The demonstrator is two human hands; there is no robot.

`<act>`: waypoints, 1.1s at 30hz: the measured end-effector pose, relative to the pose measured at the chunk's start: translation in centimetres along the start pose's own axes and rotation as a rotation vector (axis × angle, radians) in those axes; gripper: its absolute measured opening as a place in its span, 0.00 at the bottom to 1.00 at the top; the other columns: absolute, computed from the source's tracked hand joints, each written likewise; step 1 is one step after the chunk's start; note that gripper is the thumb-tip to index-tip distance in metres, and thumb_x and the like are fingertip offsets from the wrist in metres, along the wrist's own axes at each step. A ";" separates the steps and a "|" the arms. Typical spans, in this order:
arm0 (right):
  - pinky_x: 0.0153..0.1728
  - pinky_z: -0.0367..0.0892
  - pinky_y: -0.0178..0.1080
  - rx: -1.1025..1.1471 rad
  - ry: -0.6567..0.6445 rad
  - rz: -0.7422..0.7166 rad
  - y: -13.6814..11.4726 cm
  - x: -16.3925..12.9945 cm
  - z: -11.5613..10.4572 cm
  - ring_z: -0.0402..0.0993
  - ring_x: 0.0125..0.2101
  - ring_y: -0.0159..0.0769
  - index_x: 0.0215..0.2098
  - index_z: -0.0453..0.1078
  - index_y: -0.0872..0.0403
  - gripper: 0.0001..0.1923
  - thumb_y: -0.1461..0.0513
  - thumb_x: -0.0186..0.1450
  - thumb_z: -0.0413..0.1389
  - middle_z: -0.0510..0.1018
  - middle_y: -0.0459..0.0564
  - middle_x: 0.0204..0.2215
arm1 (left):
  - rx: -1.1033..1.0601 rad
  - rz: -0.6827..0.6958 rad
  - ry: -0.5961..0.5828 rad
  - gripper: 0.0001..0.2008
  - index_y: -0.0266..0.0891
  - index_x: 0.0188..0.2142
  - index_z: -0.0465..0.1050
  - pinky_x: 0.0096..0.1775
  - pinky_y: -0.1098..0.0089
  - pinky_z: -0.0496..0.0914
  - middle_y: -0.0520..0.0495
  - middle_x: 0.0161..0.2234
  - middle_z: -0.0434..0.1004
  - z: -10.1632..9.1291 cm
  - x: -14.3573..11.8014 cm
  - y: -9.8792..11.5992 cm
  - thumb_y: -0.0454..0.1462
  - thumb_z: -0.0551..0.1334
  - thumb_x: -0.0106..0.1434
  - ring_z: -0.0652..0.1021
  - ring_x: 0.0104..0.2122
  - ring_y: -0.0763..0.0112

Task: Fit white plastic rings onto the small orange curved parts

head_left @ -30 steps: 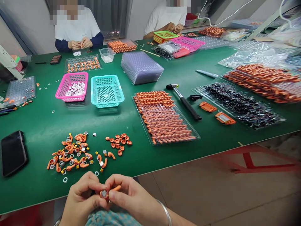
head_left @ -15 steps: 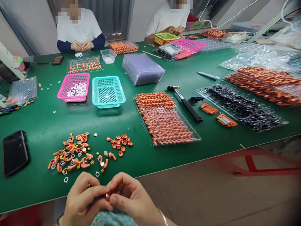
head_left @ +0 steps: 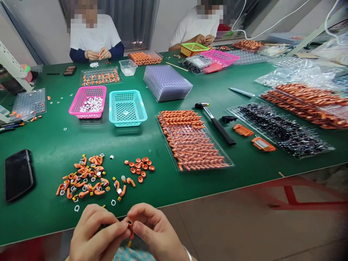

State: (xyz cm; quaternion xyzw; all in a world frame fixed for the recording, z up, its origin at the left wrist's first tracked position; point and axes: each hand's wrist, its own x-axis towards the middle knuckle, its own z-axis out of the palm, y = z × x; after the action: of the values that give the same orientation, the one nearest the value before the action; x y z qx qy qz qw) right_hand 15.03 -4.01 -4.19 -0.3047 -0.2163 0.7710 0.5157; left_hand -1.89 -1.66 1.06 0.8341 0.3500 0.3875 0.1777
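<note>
Though dim, probably tile floor (head_left: 231, 232) below green tabletop (head_left: 84, 141) near hands (head_left: 159, 232).

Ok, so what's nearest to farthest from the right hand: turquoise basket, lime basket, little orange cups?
From the right hand:
1. Little orange cups, just ahead
2. Turquoise basket, farther ahead, leftward
3. Lime basket, far side

Small orange piece (head_left: 130, 225), partly hidden by the left hand (head_left: 95, 232)
Whether the right hand (head_left: 156, 232) grips it too cannot be told. The bottom edge crops both hands, the bracelet (head_left: 188, 252) and the patterned cloth (head_left: 133, 255); the right edge trims the rightmost orange stack (head_left: 306, 95). Beneath the bench (head_left: 174, 188), the red frame (head_left: 290, 195) is blurred.
</note>
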 end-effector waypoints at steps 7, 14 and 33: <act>0.30 0.72 0.27 0.065 -0.040 -0.020 0.5 0.2 -0.1 0.78 0.26 0.26 0.35 0.79 0.54 0.10 0.59 0.57 0.69 0.83 0.47 0.28 | 0.040 0.080 0.008 0.09 0.36 0.40 0.77 0.34 0.67 0.70 0.47 0.30 0.75 -0.2 0.6 0.3 0.25 0.64 0.61 0.72 0.31 0.68; 0.31 0.71 0.26 0.088 -0.048 -0.011 0.4 0.1 -0.1 0.77 0.26 0.25 0.34 0.80 0.53 0.08 0.60 0.57 0.69 0.82 0.45 0.26 | 0.012 0.029 0.017 0.09 0.36 0.40 0.76 0.33 0.68 0.70 0.47 0.30 0.74 0.2 0.1 0.1 0.27 0.65 0.61 0.72 0.31 0.68; 0.33 0.64 0.32 -0.214 -0.028 -0.176 -0.7 0.4 0.0 0.70 0.30 0.31 0.29 0.81 0.49 0.06 0.56 0.56 0.68 0.75 0.45 0.27 | -0.160 -0.221 -0.055 0.08 0.41 0.30 0.71 0.28 0.78 0.71 0.53 0.25 0.76 0.6 1.1 0.0 0.40 0.67 0.62 0.76 0.25 0.73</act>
State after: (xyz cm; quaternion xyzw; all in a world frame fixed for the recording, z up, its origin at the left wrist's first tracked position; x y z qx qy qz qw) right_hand 15.40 -3.39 -3.81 -0.3268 -0.3305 0.6995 0.5429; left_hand -0.90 -0.93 1.21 0.7840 0.4026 0.3691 0.2949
